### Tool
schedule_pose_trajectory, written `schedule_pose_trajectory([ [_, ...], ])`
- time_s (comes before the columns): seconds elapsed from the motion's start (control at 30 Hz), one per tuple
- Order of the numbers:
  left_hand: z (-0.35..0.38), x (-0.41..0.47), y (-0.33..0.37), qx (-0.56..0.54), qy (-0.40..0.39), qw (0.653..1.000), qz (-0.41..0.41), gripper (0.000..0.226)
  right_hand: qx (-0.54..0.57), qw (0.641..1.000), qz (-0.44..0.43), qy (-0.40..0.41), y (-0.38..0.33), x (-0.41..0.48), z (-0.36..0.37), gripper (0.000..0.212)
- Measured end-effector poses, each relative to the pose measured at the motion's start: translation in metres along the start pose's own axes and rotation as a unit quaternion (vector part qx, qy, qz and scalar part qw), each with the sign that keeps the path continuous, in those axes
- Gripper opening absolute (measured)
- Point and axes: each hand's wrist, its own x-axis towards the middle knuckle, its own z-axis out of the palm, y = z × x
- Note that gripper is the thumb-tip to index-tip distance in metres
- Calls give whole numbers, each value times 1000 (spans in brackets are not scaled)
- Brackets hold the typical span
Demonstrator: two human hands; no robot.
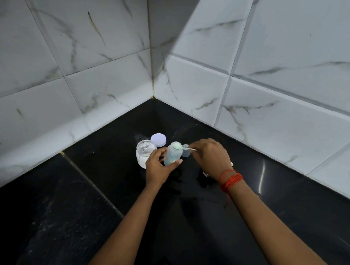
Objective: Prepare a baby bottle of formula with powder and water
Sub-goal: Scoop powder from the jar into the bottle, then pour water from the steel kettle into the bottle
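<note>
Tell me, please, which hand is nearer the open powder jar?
Left. The left hand grips the bottle beside the jar; the right hand holds the scoop beyond the bottle.

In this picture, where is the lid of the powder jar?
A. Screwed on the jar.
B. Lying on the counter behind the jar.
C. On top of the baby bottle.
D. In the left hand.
B: the lid lies flat on the black counter just behind the open jar, while the left hand grips the bottle and the right hand pinches the scoop.
</note>
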Motion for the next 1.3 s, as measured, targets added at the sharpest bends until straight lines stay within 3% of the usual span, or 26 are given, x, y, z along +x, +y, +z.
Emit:
schedule_pose_trajectory([
  [0.07,0,-1,-4,3,-8,1000,-11,51,129,989,77,3,1,1,2,11],
  [0.13,0,-2,-10,8,-10,1000,-23,50,246,954,165,41,-1,7,4,9],
  [0.2,-1,-2,-18,13,-10,999,-37,52,301,926,218,60,-4,18,10,8],
  [0.3,-1,-5,-27,19,-16,998,-59,54,298,923,238,45,-14,39,29,16],
  [0.47,0,-7,-35,24,-25,996,-78,53,268,943,195,-20,-41,75,76,23],
  [0.6,-2,-4,-30,16,-44,995,-87,53,254,946,161,-121,-57,93,101,27],
  [0.67,-1,-1,-32,14,-52,995,-84,53,251,942,169,-148,-57,97,105,44],
  [1.03,13,-2,-42,13,-80,995,-55,51,193,957,217,-11,20,68,62,17],
  [1.17,24,-6,-40,20,-94,994,-47,51,112,955,275,21,82,28,39,23],
  [1.3,34,-13,-39,20,-127,990,-55,52,94,929,356,-46,139,-23,32,40],
])
